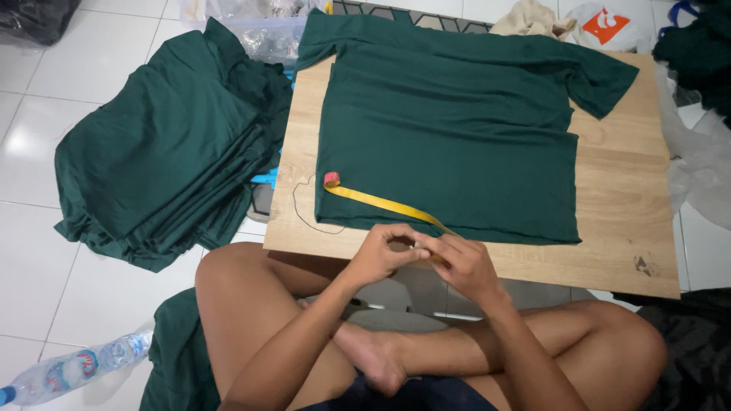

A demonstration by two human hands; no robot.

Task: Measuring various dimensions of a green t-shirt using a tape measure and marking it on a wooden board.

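A dark green T-shirt point(449, 129) lies spread flat on a low wooden board point(624, 198). A yellow measuring tape point(381, 202) with a pink end runs across the shirt's lower hem toward me. My left hand point(381, 255) and my right hand point(464, 262) meet at the board's near edge, both pinching the near end of the tape. I sit cross-legged on the floor, my knees under the board.
A pile of folded dark green shirts point(164, 152) lies on the white tiled floor at left. A plastic water bottle point(72, 373) rests at lower left. Bags and cloth point(601, 23) sit beyond the board; more dark fabric point(700, 46) at right.
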